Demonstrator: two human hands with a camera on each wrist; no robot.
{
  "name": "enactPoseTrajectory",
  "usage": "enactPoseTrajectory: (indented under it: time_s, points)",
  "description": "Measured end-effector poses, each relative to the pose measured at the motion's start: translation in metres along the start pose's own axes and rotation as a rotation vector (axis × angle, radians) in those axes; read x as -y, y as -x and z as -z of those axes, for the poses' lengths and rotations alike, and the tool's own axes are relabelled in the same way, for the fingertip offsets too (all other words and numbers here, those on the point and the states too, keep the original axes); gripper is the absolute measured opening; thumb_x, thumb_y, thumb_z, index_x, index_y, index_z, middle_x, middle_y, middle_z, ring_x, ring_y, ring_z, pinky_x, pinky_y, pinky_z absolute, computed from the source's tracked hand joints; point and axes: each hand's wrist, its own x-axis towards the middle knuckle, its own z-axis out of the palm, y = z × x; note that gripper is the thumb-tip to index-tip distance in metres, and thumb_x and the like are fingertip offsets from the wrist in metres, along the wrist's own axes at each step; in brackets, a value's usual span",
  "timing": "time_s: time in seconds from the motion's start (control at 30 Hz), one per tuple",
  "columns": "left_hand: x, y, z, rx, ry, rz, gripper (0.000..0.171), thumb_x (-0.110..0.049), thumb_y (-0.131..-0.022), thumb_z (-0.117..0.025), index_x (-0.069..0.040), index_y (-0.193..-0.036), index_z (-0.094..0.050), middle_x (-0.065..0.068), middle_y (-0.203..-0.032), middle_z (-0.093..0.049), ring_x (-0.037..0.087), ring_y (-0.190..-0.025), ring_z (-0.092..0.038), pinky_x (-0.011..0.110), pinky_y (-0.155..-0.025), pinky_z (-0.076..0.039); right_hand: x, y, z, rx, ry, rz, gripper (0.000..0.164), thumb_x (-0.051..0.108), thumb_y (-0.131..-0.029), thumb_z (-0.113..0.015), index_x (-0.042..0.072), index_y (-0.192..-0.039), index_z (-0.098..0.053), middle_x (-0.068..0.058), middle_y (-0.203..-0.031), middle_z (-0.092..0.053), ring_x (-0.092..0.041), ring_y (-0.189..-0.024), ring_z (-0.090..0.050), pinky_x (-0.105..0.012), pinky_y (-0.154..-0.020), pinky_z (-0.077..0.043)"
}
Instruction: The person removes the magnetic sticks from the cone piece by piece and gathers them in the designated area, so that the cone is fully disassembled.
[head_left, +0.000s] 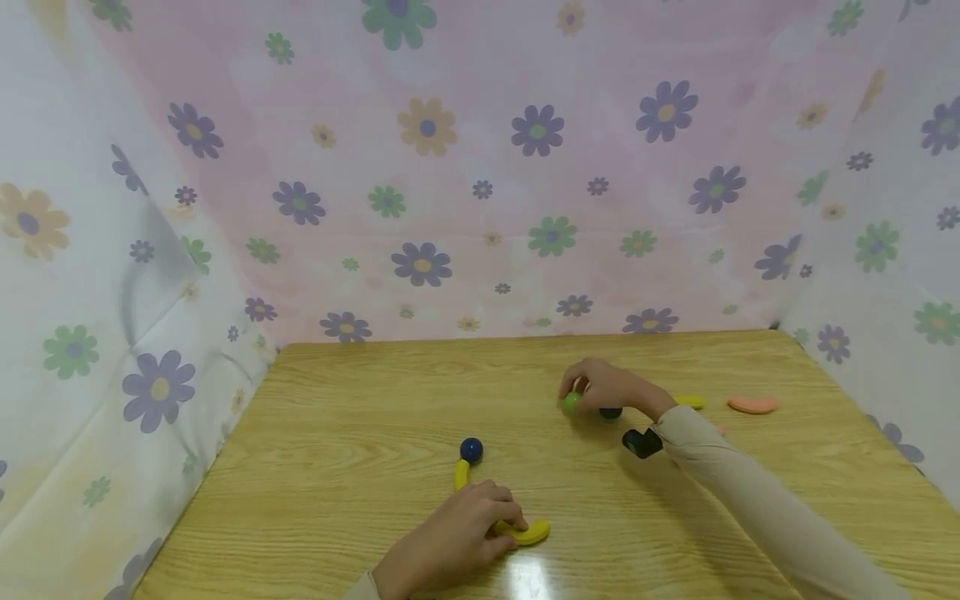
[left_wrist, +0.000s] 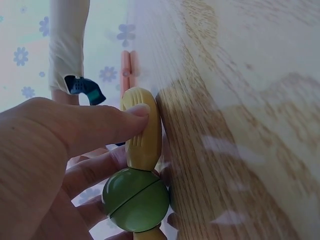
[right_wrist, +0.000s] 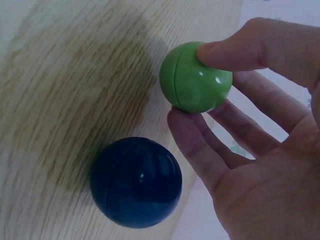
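My left hand (head_left: 465, 527) grips a curved yellow piece (head_left: 534, 532) low over the tabletop, near the front. The left wrist view shows the thumb on this ridged yellow piece (left_wrist: 144, 130), whose end meets a green ball (left_wrist: 136, 200). Beyond the fingers in the head view, another yellow piece (head_left: 461, 473) reaches to a dark blue ball (head_left: 471, 450). Farther back, my right hand (head_left: 611, 385) pinches a loose green ball (right_wrist: 192, 82) between thumb and fingers. A second dark blue ball (right_wrist: 136, 182) lies on the wood beside that hand.
Behind the right forearm are a yellow piece (head_left: 690, 402) and a salmon curved piece (head_left: 752, 405), with another salmon bit (head_left: 721, 429) mostly hidden by the sleeve. A black band (head_left: 642, 443) is at the right wrist. Flowered cloth (head_left: 480, 225) encloses the wooden table (head_left: 337, 433) behind and at both sides.
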Motion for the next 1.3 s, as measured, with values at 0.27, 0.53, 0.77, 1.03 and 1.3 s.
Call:
enactPoseTrajectory:
  time_s: [0.27,0.53,0.77,1.03,1.3]
  points:
    - [-0.001,0.001,0.001,0.003,-0.003,0.004,0.014,-0.024,-0.089,-0.067,-0.023,-0.103,-0.071,-0.018,-0.1,-0.058,-0.003,-0.094,-0.049,0.016,-0.078,-0.043,-0.005,-0.011,0.0,0.074,-0.03,-0.055,0.023,-0.001,-0.077,-0.066,0.009,-0.097,-0.071,-0.006,-0.108,-0.063,-0.028,-0.098,-0.058,-0.035,-0.073,-0.051]
    - [0.0,0.0,0.0,-0.011,-0.004,0.0,0.014,-0.023,-0.088,-0.069,-0.022,-0.102,-0.072,-0.018,-0.1,-0.059,-0.002,-0.093,-0.05,0.016,-0.077,-0.043,0.0,-0.013,0.009,0.157,-0.123,-0.053,0.026,-0.004,-0.076,-0.065,-0.001,-0.101,-0.069,-0.014,-0.107,-0.064,-0.03,-0.095,-0.061,-0.036,-0.071,-0.051]
    - [-0.001,-0.001,0.0,-0.023,-0.018,-0.018,0.014,-0.023,-0.087,-0.07,-0.021,-0.101,-0.072,-0.016,-0.1,-0.06,-0.002,-0.093,-0.051,0.015,-0.076,-0.043,0.0,-0.013,0.011,0.176,-0.115,-0.02,0.028,-0.003,-0.074,-0.062,-0.001,-0.102,-0.069,-0.013,-0.106,-0.064,-0.03,-0.095,-0.061,-0.035,-0.069,-0.051]
    - [-0.002,0.0,0.001,-0.017,-0.007,-0.01,0.015,-0.023,-0.087,-0.07,-0.022,-0.102,-0.071,-0.015,-0.101,-0.059,-0.001,-0.094,-0.051,0.015,-0.076,-0.043,0.001,-0.008,0.01,0.151,-0.094,-0.044,0.026,-0.003,-0.079,-0.064,0.002,-0.104,-0.067,-0.014,-0.111,-0.062,-0.033,-0.102,-0.059,-0.039,-0.078,-0.051]
    - [0.005,0.003,0.001,-0.01,-0.017,-0.038,0.022,-0.022,-0.086,-0.071,-0.025,-0.107,-0.067,-0.016,-0.106,-0.056,0.0,-0.1,-0.049,0.019,-0.083,-0.043,0.014,0.004,0.015,0.075,0.016,0.007,0.031,-0.002,-0.079,-0.065,0.002,-0.11,-0.064,-0.012,-0.117,-0.057,-0.039,-0.11,-0.052,-0.048,-0.088,-0.047]
